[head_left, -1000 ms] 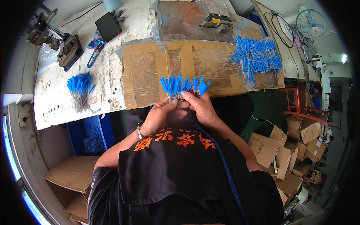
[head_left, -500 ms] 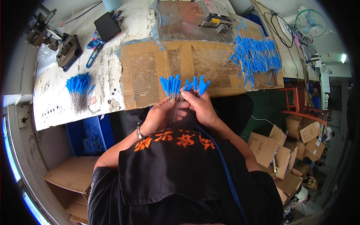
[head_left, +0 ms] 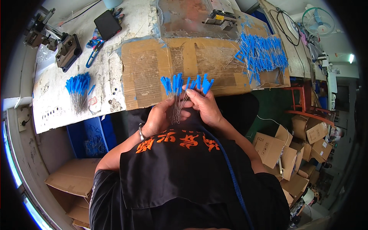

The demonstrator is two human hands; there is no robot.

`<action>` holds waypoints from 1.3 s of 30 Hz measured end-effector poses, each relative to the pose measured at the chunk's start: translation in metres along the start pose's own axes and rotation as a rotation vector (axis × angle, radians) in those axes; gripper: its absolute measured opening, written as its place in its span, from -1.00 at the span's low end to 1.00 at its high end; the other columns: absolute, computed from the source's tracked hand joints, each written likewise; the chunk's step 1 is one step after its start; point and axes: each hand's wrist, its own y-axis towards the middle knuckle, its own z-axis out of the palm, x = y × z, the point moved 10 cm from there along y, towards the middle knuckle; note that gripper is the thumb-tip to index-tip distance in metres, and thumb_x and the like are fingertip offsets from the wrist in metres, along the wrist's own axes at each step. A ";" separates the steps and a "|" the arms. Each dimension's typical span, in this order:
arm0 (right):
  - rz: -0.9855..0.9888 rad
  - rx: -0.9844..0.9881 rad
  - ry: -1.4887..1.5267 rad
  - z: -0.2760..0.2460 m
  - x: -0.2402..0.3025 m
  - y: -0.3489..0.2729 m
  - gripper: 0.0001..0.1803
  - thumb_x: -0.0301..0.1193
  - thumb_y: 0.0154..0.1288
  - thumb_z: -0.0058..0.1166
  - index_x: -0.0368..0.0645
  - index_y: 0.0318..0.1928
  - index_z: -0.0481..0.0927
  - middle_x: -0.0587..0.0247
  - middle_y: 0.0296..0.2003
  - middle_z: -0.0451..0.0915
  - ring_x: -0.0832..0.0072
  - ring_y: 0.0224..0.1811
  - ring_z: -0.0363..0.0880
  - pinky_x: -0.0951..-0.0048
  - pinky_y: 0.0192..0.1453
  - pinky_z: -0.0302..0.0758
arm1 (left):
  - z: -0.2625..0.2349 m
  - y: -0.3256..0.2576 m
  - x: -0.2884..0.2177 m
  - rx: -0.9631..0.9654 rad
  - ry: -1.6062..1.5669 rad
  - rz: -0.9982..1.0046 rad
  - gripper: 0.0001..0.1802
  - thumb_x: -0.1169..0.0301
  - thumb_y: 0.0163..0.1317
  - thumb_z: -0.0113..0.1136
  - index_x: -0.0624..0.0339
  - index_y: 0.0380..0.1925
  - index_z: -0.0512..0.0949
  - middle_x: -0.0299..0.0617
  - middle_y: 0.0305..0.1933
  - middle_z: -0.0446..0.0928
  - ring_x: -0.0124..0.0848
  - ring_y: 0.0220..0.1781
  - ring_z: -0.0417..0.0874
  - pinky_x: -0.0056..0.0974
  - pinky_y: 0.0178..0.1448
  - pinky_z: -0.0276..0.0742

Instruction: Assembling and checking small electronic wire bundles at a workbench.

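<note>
My left hand (head_left: 158,118) is closed on a bunch of small wire brushes (head_left: 177,82), their blue bristle heads pointing up and away from me. The thin wire stems hang down between my palms, ending in small loops. More of these brushes (head_left: 206,85) fan out from my right hand (head_left: 206,108), gripped under its thumb. Both hands meet at the near edge of the bench, and the stems cross between them. My fingers partly hide the stems.
Cardboard (head_left: 153,69) covers the bench's middle. A big pile of blue brushes (head_left: 264,53) lies at the right, a smaller bundle (head_left: 78,88) at the left. Beyond stand a hand press (head_left: 69,50), a black box (head_left: 107,25) and blue-handled scissors (head_left: 94,55). Cartons (head_left: 268,149) crowd the floor at right.
The brush heads in my left hand have spread into two clumps. Both hands stay nearly in place and keep hold of their brushes; the view has shifted slightly.
</note>
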 end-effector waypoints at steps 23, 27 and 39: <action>-0.005 -0.034 0.108 -0.005 -0.005 0.003 -0.86 -0.25 0.31 0.04 0.00 -0.32 0.49 0.67 -0.63 0.18 0.86 -0.64 0.04 0.71 -0.59 -0.04 | -0.003 0.000 -0.001 -0.023 0.000 0.058 -0.62 0.44 0.33 -0.03 0.21 0.15 0.34 -0.15 -0.08 0.56 -0.43 -0.24 0.61 -0.34 -0.10 0.51; 0.001 -0.039 0.067 -0.002 -0.001 0.001 -0.85 -0.25 0.31 0.05 -0.02 -0.32 0.49 0.65 -0.60 0.23 0.86 -0.61 0.07 0.71 -0.57 -0.01 | -0.006 0.001 -0.003 -0.013 0.030 0.075 -0.64 0.46 0.35 -0.06 0.19 0.14 0.35 -0.16 -0.06 0.56 -0.44 -0.23 0.59 -0.34 -0.07 0.52; -0.298 -0.048 -0.311 -0.002 0.015 0.000 -0.84 -0.37 0.31 0.05 -0.22 -0.26 0.52 0.50 -0.50 0.44 0.77 -0.43 0.34 0.62 -0.33 0.35 | -0.015 0.001 -0.013 -0.120 0.265 0.246 -0.70 0.47 0.35 -0.07 0.21 0.07 0.40 -0.25 -0.18 0.55 -0.54 -0.35 0.55 -0.43 -0.20 0.50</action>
